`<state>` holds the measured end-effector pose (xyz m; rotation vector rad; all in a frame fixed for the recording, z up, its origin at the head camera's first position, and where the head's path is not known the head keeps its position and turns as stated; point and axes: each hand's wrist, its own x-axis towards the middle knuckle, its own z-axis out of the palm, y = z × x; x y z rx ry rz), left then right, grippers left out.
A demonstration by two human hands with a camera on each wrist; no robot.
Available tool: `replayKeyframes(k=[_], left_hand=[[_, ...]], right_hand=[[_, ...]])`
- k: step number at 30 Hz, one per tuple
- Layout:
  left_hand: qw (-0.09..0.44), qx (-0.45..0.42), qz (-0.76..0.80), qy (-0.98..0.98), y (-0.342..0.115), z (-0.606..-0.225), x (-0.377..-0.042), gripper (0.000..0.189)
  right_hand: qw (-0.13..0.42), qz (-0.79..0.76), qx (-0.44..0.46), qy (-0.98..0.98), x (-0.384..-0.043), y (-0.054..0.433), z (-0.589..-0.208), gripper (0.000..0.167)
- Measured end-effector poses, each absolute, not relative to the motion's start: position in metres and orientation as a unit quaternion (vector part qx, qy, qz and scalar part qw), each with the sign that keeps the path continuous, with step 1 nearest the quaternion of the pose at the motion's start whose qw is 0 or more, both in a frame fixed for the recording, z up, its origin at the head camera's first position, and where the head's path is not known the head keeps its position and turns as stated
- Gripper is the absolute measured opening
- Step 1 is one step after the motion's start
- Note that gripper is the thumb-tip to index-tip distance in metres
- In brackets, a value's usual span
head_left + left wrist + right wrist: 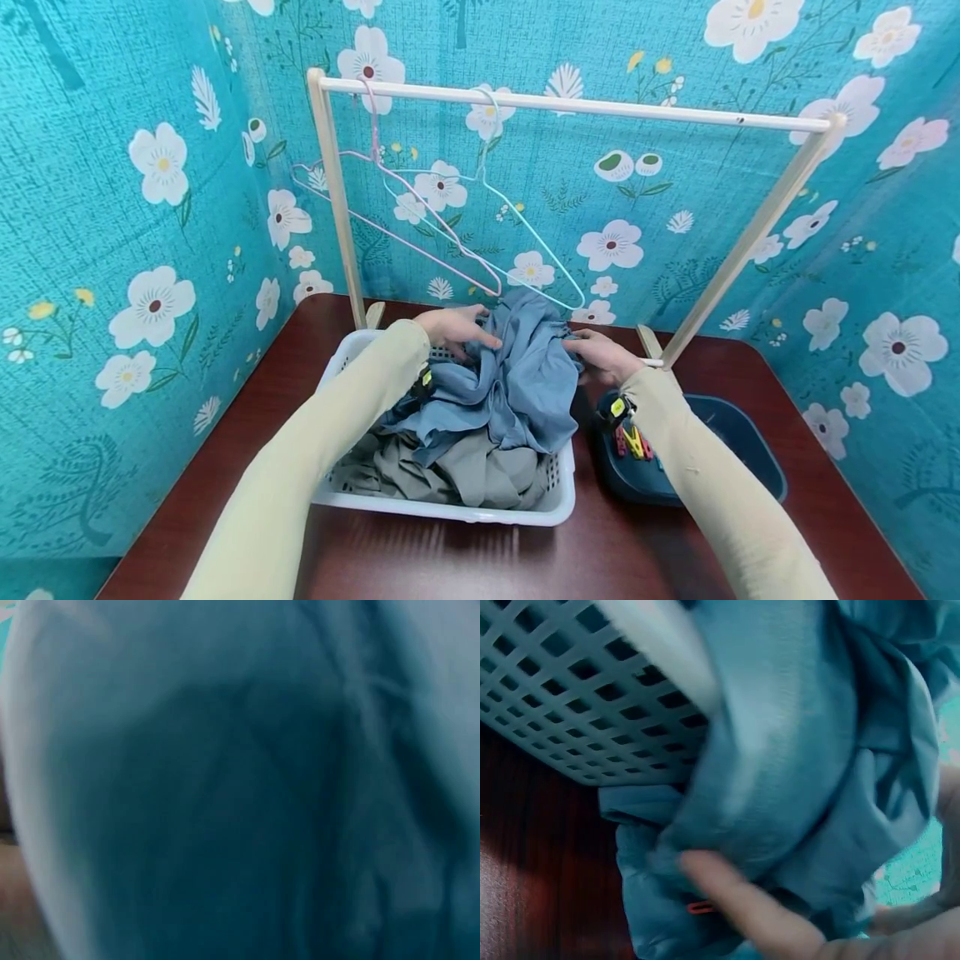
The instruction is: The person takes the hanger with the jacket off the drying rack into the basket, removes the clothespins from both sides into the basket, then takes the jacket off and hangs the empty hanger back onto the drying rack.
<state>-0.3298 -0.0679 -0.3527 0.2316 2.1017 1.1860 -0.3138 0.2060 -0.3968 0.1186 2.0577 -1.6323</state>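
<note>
A crumpled blue garment [525,367] lies bunched over the white laundry basket [442,507], with grey cloth [487,475] beneath it. At its left side my left hand [453,329] grips the fabric, fingertips partly lost in the folds. My right hand [603,357] holds the opposite side past the basket's right rim. In the right wrist view, a finger [742,900] lies across the blue cloth [780,765], which hangs beside the basket's lattice wall [592,697]. Blurred blue fabric [225,787] nearly fills the left wrist view. The garment's exact kind is unclear.
Behind the basket stands a wooden rack [570,104] carrying a pink hanger [420,196] and a light blue hanger [525,221]. Under my right forearm is a dark blue bin [738,433] with colourful clothespins [636,443]. Everything stands on a dark red-brown table [375,554].
</note>
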Motion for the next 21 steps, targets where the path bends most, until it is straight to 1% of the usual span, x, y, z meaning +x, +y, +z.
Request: replayKeyframes(k=[2,6,7,9,14,17,21], left_hand=[[0.333,0.095,0.448,0.824,-0.062,-0.354,-0.33,0.088],[0.3,0.1,0.454,0.833,-0.054,-0.357,-0.33,0.091],[0.292,0.103,0.452,0.836,-0.053,-0.357,-0.331,0.09],[0.275,0.113,0.452,0.841,-0.053,-0.358,-0.332,0.085],[0.215,0.146,0.453,0.853,-0.059,-0.354,-0.332,0.062],[0.185,0.142,0.468,0.852,-0.067,-0.349,-0.33,0.058],[0.167,0.124,0.481,0.852,-0.078,-0.343,-0.327,0.055]], right_hand=[[0.223,-0.597,0.057,0.769,-0.313,0.204,-0.399,0.065],[0.163,-0.604,0.08,0.776,-0.313,0.201,-0.4,0.057],[0.146,-0.607,0.085,0.777,-0.314,0.201,-0.4,0.058],[0.115,-0.608,0.091,0.78,-0.314,0.202,-0.398,0.059],[0.038,-0.636,0.085,0.766,-0.31,0.205,-0.384,0.06],[-0.001,-0.655,0.069,0.752,-0.304,0.206,-0.373,0.057],[-0.028,-0.646,0.035,0.762,-0.294,0.208,-0.364,0.057]])
